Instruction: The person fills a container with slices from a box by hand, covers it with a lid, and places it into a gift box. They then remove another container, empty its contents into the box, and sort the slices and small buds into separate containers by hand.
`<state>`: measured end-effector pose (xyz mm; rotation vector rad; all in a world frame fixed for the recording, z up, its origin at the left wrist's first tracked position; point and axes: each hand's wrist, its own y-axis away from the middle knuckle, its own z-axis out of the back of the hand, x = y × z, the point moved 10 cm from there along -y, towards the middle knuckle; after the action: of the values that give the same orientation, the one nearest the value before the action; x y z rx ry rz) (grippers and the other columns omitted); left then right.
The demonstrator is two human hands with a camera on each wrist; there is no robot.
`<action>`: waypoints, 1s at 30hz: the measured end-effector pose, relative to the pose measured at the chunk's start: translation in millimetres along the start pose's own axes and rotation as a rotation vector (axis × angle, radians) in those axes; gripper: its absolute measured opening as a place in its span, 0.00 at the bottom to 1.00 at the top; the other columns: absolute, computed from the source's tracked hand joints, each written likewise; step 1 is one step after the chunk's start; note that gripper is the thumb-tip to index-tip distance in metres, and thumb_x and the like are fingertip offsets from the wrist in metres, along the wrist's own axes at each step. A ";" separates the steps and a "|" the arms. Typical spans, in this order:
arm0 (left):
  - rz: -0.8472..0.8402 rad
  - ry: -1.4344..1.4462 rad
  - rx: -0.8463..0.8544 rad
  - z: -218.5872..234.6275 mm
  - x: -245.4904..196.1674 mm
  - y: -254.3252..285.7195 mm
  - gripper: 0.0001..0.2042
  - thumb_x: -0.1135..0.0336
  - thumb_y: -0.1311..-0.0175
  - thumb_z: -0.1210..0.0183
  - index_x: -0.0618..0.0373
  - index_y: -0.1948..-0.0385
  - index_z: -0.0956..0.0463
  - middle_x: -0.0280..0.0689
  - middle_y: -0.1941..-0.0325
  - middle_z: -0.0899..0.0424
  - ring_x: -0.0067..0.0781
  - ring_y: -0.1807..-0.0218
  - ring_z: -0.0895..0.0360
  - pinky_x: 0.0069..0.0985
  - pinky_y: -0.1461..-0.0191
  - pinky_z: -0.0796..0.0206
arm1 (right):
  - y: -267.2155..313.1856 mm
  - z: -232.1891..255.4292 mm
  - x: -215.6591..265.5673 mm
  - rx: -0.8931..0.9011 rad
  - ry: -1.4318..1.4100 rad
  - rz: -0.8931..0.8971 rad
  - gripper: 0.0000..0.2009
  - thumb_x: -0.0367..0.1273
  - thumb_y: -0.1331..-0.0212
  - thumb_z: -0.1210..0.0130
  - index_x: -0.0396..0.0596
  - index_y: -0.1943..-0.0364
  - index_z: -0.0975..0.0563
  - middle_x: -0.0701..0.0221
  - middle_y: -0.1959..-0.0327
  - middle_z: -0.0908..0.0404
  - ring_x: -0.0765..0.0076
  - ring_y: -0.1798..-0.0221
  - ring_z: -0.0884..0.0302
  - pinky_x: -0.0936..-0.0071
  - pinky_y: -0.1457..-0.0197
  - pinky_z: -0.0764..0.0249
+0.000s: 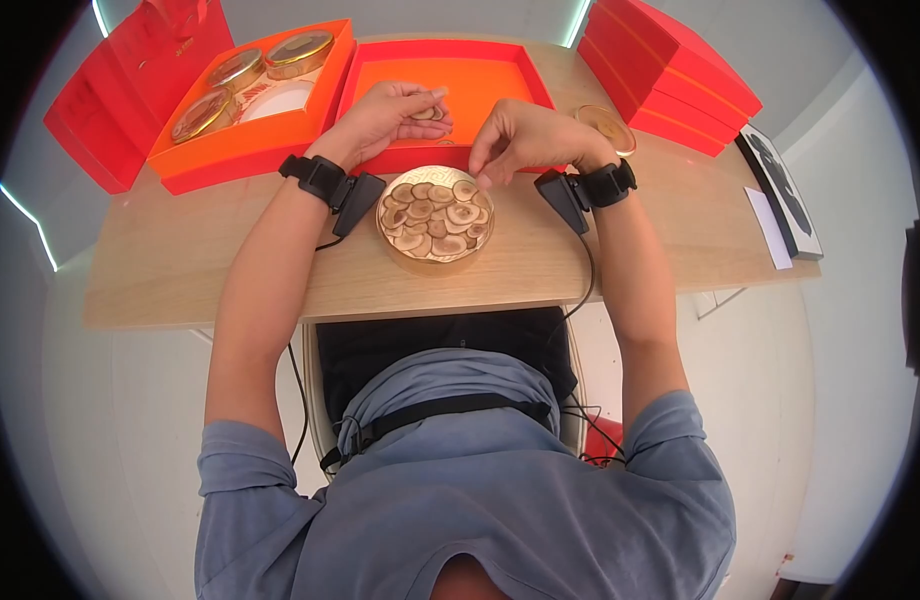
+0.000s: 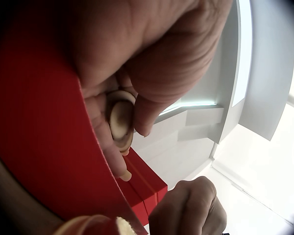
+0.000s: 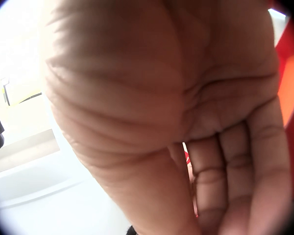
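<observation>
A round gold tin (image 1: 438,264) stands near the table's front edge, filled with overlapping thin dried slices (image 1: 435,222), pale inside with brown rims. Above the open red box, my left hand (image 1: 392,120) holds several more slices (image 2: 121,120) on its fingers, the thumb close over them. My right hand (image 1: 532,140) reaches down to the tin's far right rim, thumb and fingertips pinching at the edge of a slice (image 1: 464,190). In the right wrist view, its palm (image 3: 152,88) fills the picture and the fingertips are out of frame.
Behind the tin lies an open red box (image 1: 480,72) with an orange inside. An orange box (image 1: 325,95) at left holds three lidded tins (image 1: 300,52). A red bag (image 1: 140,80) stands beyond it. At right are stacked red boxes (image 1: 670,80), a round lid (image 1: 606,128) and a white-and-black box (image 1: 785,190).
</observation>
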<state>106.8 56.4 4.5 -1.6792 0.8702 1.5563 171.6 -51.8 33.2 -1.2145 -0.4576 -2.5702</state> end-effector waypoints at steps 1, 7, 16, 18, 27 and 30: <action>0.005 -0.001 -0.001 0.2 0.4 0.0 0.16 0.56 0.32 0.42 0.65 0.62 0.23 0.40 0.63 0.17 0.28 0.58 0.16 0.21 0.50 0.22 | 0.1 1.5 -0.2 -0.009 0.001 0.000 0.10 0.30 0.54 0.29 0.38 0.69 0.16 0.71 0.75 0.17 0.77 0.73 0.22 0.80 0.68 0.24; -0.007 0.007 0.014 0.6 2.2 -3.4 0.17 0.56 0.33 0.40 0.66 0.63 0.24 0.44 0.60 0.18 0.32 0.58 0.16 0.24 0.48 0.21 | -4.7 19.2 0.7 -0.164 -0.017 0.074 0.08 0.30 0.50 0.32 0.39 0.69 0.16 0.70 0.75 0.17 0.77 0.73 0.22 0.79 0.68 0.25; 0.071 0.057 0.094 -8.0 6.1 -2.7 0.17 0.56 0.30 0.45 0.66 0.59 0.25 0.45 0.54 0.20 0.33 0.51 0.18 0.23 0.43 0.24 | -24.9 48.6 -9.8 -0.652 0.122 0.272 0.09 0.28 0.48 0.35 0.37 0.65 0.17 0.67 0.73 0.16 0.74 0.70 0.19 0.76 0.64 0.23; 0.056 0.050 0.118 -10.4 4.9 -1.5 0.18 0.56 0.30 0.45 0.67 0.57 0.25 0.45 0.54 0.20 0.33 0.51 0.18 0.22 0.43 0.24 | -26.5 47.0 -12.3 -0.656 0.138 0.238 0.09 0.28 0.48 0.35 0.37 0.64 0.17 0.65 0.71 0.15 0.73 0.69 0.19 0.76 0.63 0.23; 0.071 0.005 0.079 -5.4 5.9 -2.8 0.20 0.54 0.29 0.47 0.69 0.58 0.25 0.41 0.59 0.21 0.31 0.53 0.18 0.22 0.45 0.23 | -0.9 54.6 1.7 -0.494 -0.075 0.192 0.08 0.25 0.48 0.37 0.33 0.66 0.18 0.66 0.73 0.15 0.75 0.71 0.19 0.77 0.65 0.23; 0.056 -0.006 0.054 -2.5 7.5 -4.4 0.20 0.54 0.29 0.46 0.68 0.59 0.24 0.39 0.61 0.21 0.29 0.55 0.18 0.21 0.47 0.23 | 1.1 29.6 17.1 -0.246 -0.101 0.154 0.07 0.25 0.48 0.35 0.35 0.66 0.18 0.68 0.73 0.15 0.78 0.69 0.18 0.81 0.64 0.24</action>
<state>112.3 56.5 -2.7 -1.6237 0.9557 1.5599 182.2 -43.1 64.5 -1.4051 -0.0633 -2.4953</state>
